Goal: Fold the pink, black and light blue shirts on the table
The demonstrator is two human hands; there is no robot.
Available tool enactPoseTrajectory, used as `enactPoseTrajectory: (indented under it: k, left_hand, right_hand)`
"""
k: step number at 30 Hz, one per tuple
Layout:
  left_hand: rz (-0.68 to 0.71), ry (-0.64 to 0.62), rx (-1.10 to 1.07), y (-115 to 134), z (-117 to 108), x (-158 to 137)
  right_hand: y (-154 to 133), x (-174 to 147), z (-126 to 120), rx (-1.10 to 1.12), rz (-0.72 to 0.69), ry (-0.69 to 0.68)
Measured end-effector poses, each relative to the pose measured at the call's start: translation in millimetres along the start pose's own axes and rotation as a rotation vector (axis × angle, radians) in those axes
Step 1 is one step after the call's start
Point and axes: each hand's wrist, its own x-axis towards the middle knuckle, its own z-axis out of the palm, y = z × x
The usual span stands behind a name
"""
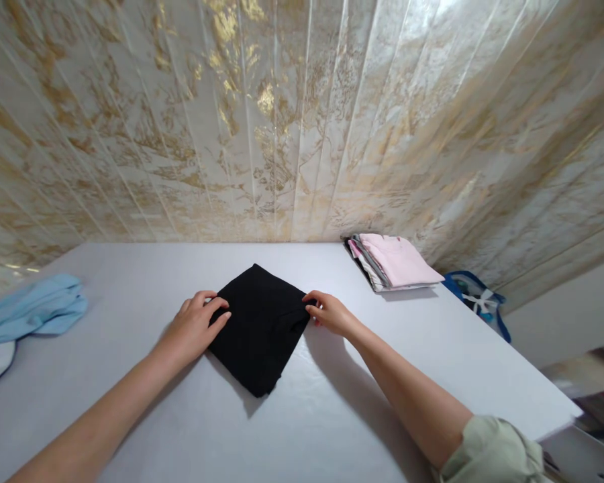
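Observation:
A folded black garment [259,329] lies in the middle of the white table, turned like a diamond with one corner toward me. My left hand [196,322] grips its left corner, thumb and fingers bent over the cloth. At the right corner, my right hand [327,312] pinches the edge between thumb and fingers. That corner looks slightly raised, and a small crease runs inward from it. The kind of garment cannot be made out in its folded state.
A stack of folded clothes [397,261], pink on top, sits at the back right of the white table [145,282]. Light blue cloth [40,305] lies at the left edge, with white cloth by it. Beyond the right edge is a blue-rimmed container [478,302]. A gold-patterned curtain [282,134] hangs behind.

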Motion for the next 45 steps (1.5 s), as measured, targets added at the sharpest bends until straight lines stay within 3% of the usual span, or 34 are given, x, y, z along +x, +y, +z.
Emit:
enactPoseTrajectory:
  k: [2, 4, 7, 9, 12, 15, 18, 21, 26, 29, 33, 37, 41, 45]
  left_hand:
    - [-0.023, -0.089, 0.011, 15, -9, -19]
    - [-0.02, -0.273, -0.048, 40, -22, -42]
    - [0.141, -0.584, -0.253, 79, -42, -64]
    - [0.213, -0.543, -0.298, 90, -48, -64]
    - [0.248, -0.293, -0.202, 80, -36, -49]
    - [0.255, -0.131, -0.038, 60, -3, -38]
    - [0.228, -0.095, 0.083, 56, 24, -42]
    - [0.181, -0.129, 0.127, 69, 32, -53]
    - [0.166, -0.146, 0.105, 100, 16, -72]
    - [0.185, -0.156, 0.043, 112, -3, -72]
    - [0.193, -0.145, -0.118, 117, -18, -46]
    - [0.298, -0.087, -0.109, 102, 5, -12]
    - [0.214, -0.178, 0.004, 78, 37, 3]
    - [0.173, -0.163, -0.048, 73, 31, 13]
  right_hand:
    - [-2, 22, 1, 0.01, -0.017, 0.052]
    - [-6, 44, -1, 0.043, -0.096, 0.13]
    - [-19, 61, -8, 0.038, -0.22, 0.226]
    - [-29, 54, -13, -0.034, -0.271, 0.288]
    - [-39, 18, -9, -0.176, -0.348, 0.307]
    - [-39, -28, 16, -0.266, -0.445, 0.178]
    - [-30, -54, 41, -0.355, -0.499, 0.067]
    - [-18, -47, 42, -0.39, -0.536, -0.017]
    - [-5, -15, 13, -0.273, -0.657, -0.094]
    - [-5, -13, 2, -0.201, -0.583, 0.021]
    - [-5, -19, -11, -0.178, -0.411, 0.246]
    - [5, -15, -13, -0.186, -0.288, 0.325]
    - [21, -11, 2, -0.283, -0.237, 0.287]
    - [32, -7, 8, -0.257, -0.198, 0.371]
